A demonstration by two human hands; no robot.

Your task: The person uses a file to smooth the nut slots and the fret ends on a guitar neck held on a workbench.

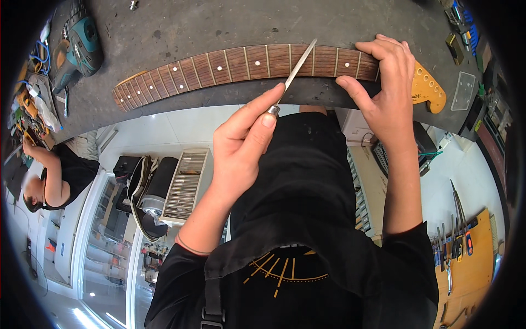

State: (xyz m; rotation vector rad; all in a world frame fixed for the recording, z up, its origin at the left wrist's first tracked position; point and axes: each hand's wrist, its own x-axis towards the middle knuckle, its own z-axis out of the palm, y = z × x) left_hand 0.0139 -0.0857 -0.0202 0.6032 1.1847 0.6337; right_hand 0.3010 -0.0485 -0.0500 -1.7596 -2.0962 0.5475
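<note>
My left hand (244,142) grips the handle (273,111) of a slim metal file (298,64), whose blade slants up across the fretboard. The guitar neck (205,71) lies along the bench's near edge, with a dark wood board, metal frets, pale dot markers and a light wood headstock (427,88) at the right. My right hand (383,88) spans the neck near that headstock, fingertips over the far edge and thumb at the near edge.
Dark bench (219,19), with a teal drill (79,44), cluttered tools at the left and a clear plastic piece (464,90) at the right. A co-worker (63,178) is at the left. Below are a drawer unit (186,186) and a wooden tool board (471,263).
</note>
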